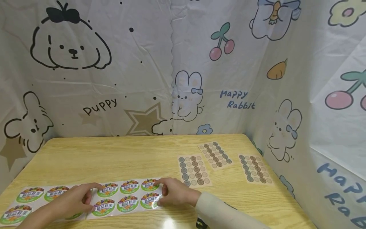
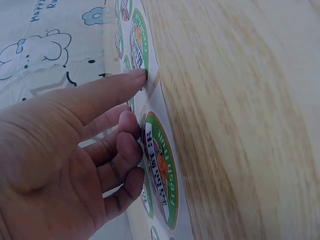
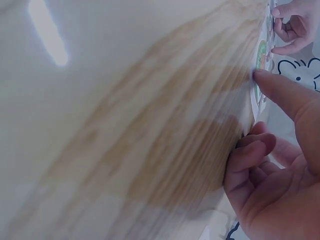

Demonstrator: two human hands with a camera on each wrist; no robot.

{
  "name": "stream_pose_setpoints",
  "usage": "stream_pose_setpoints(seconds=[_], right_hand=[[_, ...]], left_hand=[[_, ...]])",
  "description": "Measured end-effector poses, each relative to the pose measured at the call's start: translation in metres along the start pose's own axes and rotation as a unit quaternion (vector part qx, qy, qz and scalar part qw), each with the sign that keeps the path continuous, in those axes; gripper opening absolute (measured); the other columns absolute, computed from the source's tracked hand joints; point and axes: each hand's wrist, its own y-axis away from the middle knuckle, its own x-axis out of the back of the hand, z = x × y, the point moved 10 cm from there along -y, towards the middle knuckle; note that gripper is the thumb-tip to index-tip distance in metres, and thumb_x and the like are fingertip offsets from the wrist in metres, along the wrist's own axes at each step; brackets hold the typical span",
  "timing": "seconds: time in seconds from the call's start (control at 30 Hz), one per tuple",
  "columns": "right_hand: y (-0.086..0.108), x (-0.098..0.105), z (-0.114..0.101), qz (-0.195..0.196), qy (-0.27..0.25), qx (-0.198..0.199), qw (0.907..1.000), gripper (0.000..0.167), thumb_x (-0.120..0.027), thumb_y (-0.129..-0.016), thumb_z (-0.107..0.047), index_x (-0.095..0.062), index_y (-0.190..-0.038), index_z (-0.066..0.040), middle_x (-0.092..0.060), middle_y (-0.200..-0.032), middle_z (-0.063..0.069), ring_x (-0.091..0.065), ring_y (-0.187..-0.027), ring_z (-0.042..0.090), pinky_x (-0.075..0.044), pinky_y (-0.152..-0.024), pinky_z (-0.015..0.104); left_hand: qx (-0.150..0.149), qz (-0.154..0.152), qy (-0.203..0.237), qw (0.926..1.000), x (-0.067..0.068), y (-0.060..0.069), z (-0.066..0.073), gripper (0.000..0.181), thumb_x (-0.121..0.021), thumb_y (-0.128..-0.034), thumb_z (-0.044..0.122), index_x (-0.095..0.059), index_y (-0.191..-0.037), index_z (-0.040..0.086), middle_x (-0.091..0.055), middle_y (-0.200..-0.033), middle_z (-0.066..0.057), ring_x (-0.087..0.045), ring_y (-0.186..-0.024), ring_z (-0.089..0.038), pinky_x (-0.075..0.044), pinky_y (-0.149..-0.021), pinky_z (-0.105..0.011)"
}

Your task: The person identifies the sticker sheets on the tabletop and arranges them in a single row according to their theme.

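Two white sheets of oval fruit stickers lie side by side on the table, a left sheet (image 1: 40, 202) and a right sheet (image 1: 116, 201). My left hand (image 1: 71, 201) rests over where they meet, thumb and forefinger touching the right sheet. In the left wrist view its thumb (image 2: 112, 92) is straight and the other fingers are loosely bent. At the right sheet's right end, my right hand (image 1: 175, 192) touches the stickers with spread thumb and forefinger. The right wrist view shows this thumb (image 3: 280, 90) on the sheet's edge, with the other fingers bent.
Three sheets of small round stickers lie farther back on the right: a near one (image 1: 190, 171), a tilted one (image 1: 215, 156) and one by the right edge (image 1: 255, 169). Printed curtains (image 1: 143, 63) hang behind and beside the wooden table (image 1: 114, 159).
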Motion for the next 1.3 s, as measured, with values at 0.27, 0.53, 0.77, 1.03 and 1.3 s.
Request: stream_pose_setpoints(seconds=[0.27,0.53,0.77,1.03,1.3], right_hand=[[-0.0005,-0.0004,0.0046,0.001,0.01,0.002,1.0,0.065,-0.087,-0.077,-0.015,-0.061,-0.137,-0.015,-0.054,-0.076,-0.008,-0.046,-0.064,0.002,-0.04,-0.062,0.016],[0.0015,-0.004,0.008,0.0,0.002,0.001,1.0,0.067,-0.087,-0.077,-0.015,-0.06,-0.138,-0.016,-0.053,-0.075,-0.009,-0.045,-0.063,0.002,-0.04,-0.062,0.016],[0.0021,-0.0068,0.0074,-0.011,-0.011,0.01,0.9998,0.066,-0.087,-0.078,-0.014,-0.06,-0.138,-0.015,-0.054,-0.075,-0.007,-0.045,-0.063,0.002,-0.039,-0.06,0.016],[0.0007,-0.0041,0.0034,-0.026,-0.03,0.025,0.9989,0.065,-0.085,-0.08,-0.012,-0.059,-0.14,-0.012,-0.055,-0.077,-0.005,-0.045,-0.065,0.001,-0.039,-0.061,0.015],[-0.0002,0.0006,0.0009,-0.029,-0.08,0.047,0.9953,0.065,-0.084,-0.08,-0.007,-0.059,-0.14,-0.011,-0.056,-0.077,-0.004,-0.049,-0.065,0.0,-0.042,-0.062,0.014]], left_hand=[[0.014,0.002,0.003,0.9999,0.0001,-0.0016,-0.0031,0.066,-0.082,-0.0836,0.024,-0.054,-0.137,-0.002,-0.051,-0.073,0.002,-0.041,-0.06,-0.002,-0.035,-0.054,-0.025],[0.0,0.005,0.007,1.0,-0.0032,-0.0013,-0.0029,0.064,-0.082,-0.084,0.023,-0.054,-0.136,-0.002,-0.051,-0.073,0.004,-0.041,-0.06,0.0,-0.035,-0.054,-0.024],[0.004,-0.002,0.018,0.9998,-0.0059,-0.0006,-0.0076,0.065,-0.082,-0.0842,0.024,-0.054,-0.136,-0.004,-0.053,-0.073,0.003,-0.042,-0.06,-0.001,-0.036,-0.054,-0.024],[-0.002,-0.012,0.037,0.9993,-0.0041,-0.0009,-0.0104,0.067,-0.081,-0.0851,0.024,-0.052,-0.137,-0.006,-0.052,-0.074,0.002,-0.042,-0.06,-0.001,-0.036,-0.053,-0.025],[-0.009,-0.029,0.067,0.9973,-0.0043,-0.0005,-0.0073,0.066,-0.078,-0.0875,0.021,-0.049,-0.139,-0.008,-0.053,-0.074,0.001,-0.041,-0.059,-0.002,-0.035,-0.053,-0.027]])
